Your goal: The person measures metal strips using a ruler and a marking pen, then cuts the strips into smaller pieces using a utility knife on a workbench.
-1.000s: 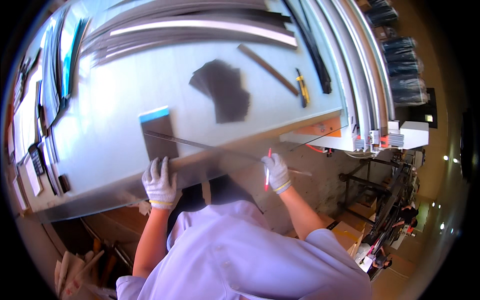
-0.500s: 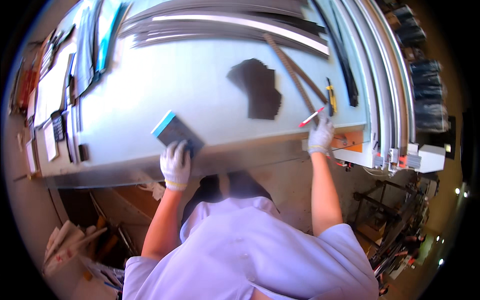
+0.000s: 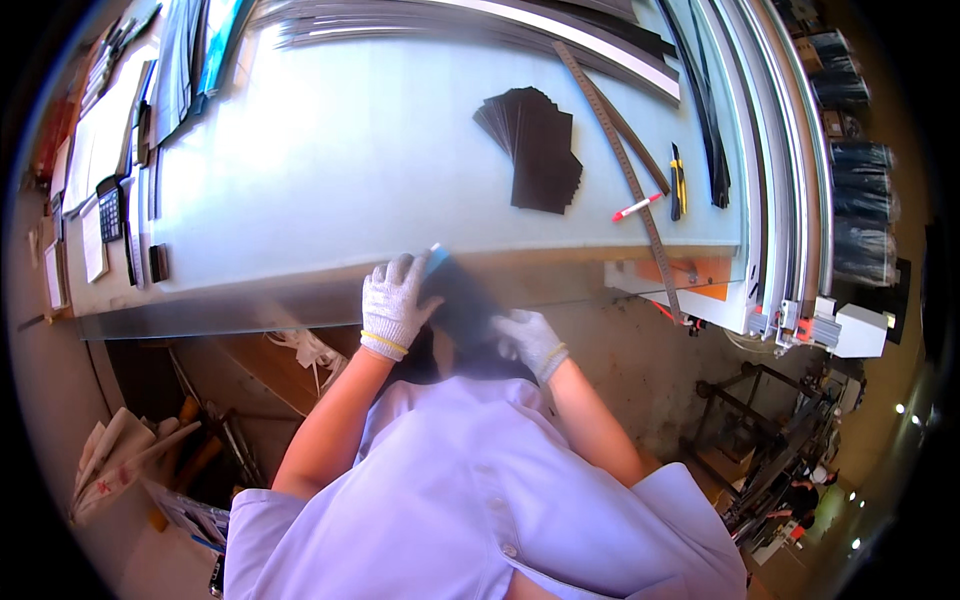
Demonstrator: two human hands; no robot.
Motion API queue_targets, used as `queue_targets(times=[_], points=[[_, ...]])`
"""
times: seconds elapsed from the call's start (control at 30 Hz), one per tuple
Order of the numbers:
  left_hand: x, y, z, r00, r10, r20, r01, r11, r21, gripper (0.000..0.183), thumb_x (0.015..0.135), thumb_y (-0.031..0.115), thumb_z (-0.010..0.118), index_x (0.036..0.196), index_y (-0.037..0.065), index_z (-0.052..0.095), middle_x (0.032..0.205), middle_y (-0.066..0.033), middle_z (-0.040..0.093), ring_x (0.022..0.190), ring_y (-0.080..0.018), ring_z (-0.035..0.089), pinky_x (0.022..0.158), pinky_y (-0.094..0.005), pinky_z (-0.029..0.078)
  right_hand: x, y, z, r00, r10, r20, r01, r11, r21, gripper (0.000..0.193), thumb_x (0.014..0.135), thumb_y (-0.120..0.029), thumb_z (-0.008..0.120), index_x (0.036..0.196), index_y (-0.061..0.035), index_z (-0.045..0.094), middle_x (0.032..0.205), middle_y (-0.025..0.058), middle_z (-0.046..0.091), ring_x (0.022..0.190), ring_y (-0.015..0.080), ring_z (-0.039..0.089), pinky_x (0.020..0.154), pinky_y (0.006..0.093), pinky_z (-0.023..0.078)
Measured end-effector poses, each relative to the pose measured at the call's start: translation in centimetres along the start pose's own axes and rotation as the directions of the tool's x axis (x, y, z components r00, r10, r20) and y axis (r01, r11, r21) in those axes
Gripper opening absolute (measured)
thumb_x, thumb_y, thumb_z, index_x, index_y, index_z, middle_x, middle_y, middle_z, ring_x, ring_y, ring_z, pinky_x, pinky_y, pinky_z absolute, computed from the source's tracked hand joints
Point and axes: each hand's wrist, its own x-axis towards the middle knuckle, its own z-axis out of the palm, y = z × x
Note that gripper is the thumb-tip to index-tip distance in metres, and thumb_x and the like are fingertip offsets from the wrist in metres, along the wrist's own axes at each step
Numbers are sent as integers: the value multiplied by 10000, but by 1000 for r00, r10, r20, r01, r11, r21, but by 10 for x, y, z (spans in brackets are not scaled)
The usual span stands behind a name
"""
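At the front edge of the table, my gloved left hand [image 3: 395, 305] grips a dark rectangular stack with a light-blue edge [image 3: 465, 300]. The stack is tilted in front of my body and smeared by motion. My gloved right hand [image 3: 532, 342] is closed at its lower right side, thumb and fingers against the edge. A red-and-white marker [image 3: 637, 208] lies across a long metal ruler [image 3: 625, 160], away from both hands. Fanned dark rectangular sheets [image 3: 540, 150] rest farther back on the table.
A yellow-and-black utility knife [image 3: 678, 185] lies right of the ruler, which overhangs the table's front edge. Long dark strips [image 3: 450, 25] lie along the back. At the left are a calculator [image 3: 110, 208] and papers; metal rails [image 3: 790, 150] border the right side.
My right hand has left the marker on the ruler and come across to the stack. My left hand has lifted the stack off the table and moved it right, toward my body.
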Motion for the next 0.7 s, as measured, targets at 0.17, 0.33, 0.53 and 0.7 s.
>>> queue_targets(times=[0.17,0.33,0.53,0.7], points=[[18,0,-24,994,-80,-67,47,914,-403,839,733,141,822,1503,130,489,1276,-144,641,1125,-348,608,987,-448,492,-13,-23,20,757,-638,-140,531,726,-436,199,897,-81,719,1083,-12,714,932,141,745,758,237,699,673,323,549],[37,-36,-34,994,39,107,34,794,-607,306,841,-8,708,1130,76,764,1075,-106,749,1077,-275,682,991,-372,527,-2,-51,30,386,-922,-39,618,289,-731,290,848,-56,736,1135,-29,707,1013,171,722,934,360,704,842,405,568],[50,-48,-22,985,148,92,-86,875,-477,199,828,33,726,1010,88,784,1049,-115,747,1015,-317,678,922,-386,540,6,-65,26,342,-936,78,564,138,-814,238,863,-84,738,1096,-39,715,993,169,724,857,351,704,766,433,573],[44,-50,-27,929,-221,296,356,747,-562,314,827,111,777,1139,86,747,1079,-160,731,1041,-332,666,946,-409,528,17,-75,30,523,-851,58,605,323,-728,198,903,-106,733,1068,-1,703,896,145,729,686,271,699,638,353,565]])
